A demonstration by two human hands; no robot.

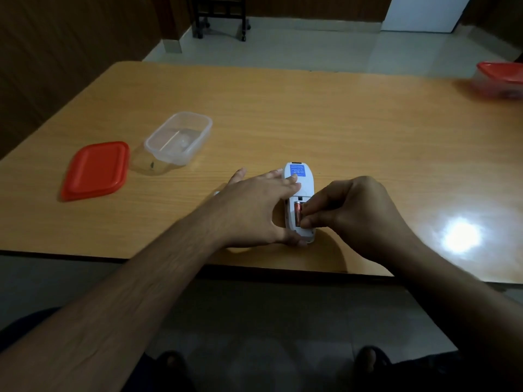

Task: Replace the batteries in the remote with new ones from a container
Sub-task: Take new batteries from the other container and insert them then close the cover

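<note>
A white remote with a blue label lies face down near the table's front edge, its battery bay uncovered. A copper-coloured battery sits in the bay's left slot. My left hand holds the remote steady, fingers across its upper back and thumb at its near end. My right hand has curled fingertips at the bay's right slot; whatever it pinches there is hidden. An empty clear container stands to the left, with its red lid lying flat beside it.
A second clear container with a red lid stands at the far right edge of the wooden table. A bright light glare marks the tabletop right of my right hand. A wheeled chair base stands on the floor beyond.
</note>
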